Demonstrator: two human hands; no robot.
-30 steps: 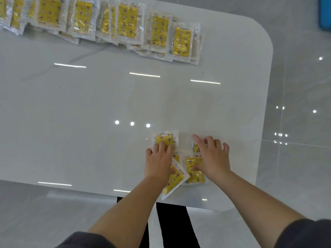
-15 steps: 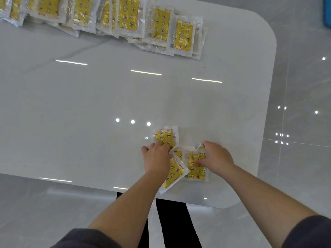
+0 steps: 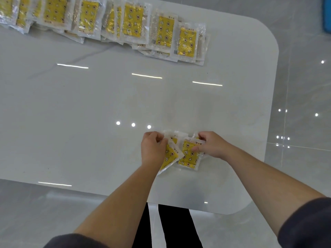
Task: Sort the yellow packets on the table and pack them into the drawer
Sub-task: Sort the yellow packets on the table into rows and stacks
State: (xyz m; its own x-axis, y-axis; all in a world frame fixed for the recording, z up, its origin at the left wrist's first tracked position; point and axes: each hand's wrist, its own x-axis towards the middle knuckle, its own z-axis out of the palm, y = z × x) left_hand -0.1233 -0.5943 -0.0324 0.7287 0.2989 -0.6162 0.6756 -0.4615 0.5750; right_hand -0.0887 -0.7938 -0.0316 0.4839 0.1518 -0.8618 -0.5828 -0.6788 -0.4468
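Your left hand (image 3: pixel 154 149) and right hand (image 3: pixel 212 144) each pinch flat, clear-plastic yellow packets (image 3: pixel 188 156) bunched at the near edge of the glossy white table (image 3: pixel 89 122), while the long far row (image 3: pixel 132 20) lies ungathered and no drawer shows, so most remains, I judge.

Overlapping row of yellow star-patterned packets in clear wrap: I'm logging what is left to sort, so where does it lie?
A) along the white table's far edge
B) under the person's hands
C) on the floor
A: the row of yellow packets lies along the far edge of the white table, apart from the left hand and right hand, which grip a small cluster of packets near the front edge.
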